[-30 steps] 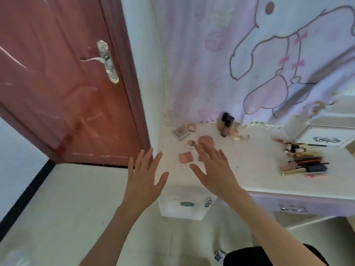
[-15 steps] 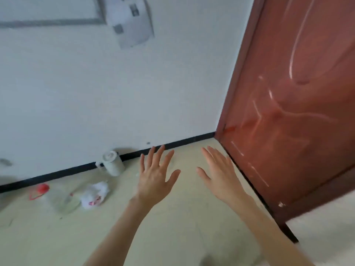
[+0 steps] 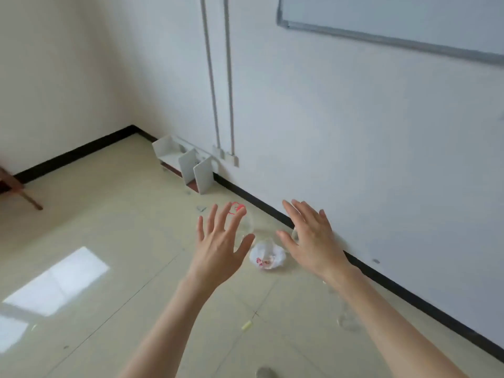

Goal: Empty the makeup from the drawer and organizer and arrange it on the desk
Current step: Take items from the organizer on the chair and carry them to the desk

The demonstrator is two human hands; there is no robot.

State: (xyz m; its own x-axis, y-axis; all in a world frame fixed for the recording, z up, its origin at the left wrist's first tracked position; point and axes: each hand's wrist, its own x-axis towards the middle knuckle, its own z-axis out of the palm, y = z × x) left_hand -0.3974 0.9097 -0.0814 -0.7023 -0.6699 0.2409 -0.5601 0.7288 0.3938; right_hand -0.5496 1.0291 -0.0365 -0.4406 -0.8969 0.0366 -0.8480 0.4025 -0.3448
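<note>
Neither the desk, the drawer, the organizer nor any makeup is in view. My left hand [image 3: 221, 245] is held out in front of me with fingers spread and straight, holding nothing. My right hand [image 3: 311, 237] is beside it, a little to the right, also spread flat and empty. Both hands hover above a pale floor near a white wall.
On the floor by the wall lie a white plastic bag [image 3: 267, 256] and a clear bottle with a red cap [image 3: 240, 216]. White metal dividers [image 3: 191, 167] stand against the black skirting. A wooden chair leg [image 3: 24, 196] shows at the far left.
My head has turned far to the left: the desk with makeup, then the red door, have left the view. Both hands stay spread and empty in front of me.
</note>
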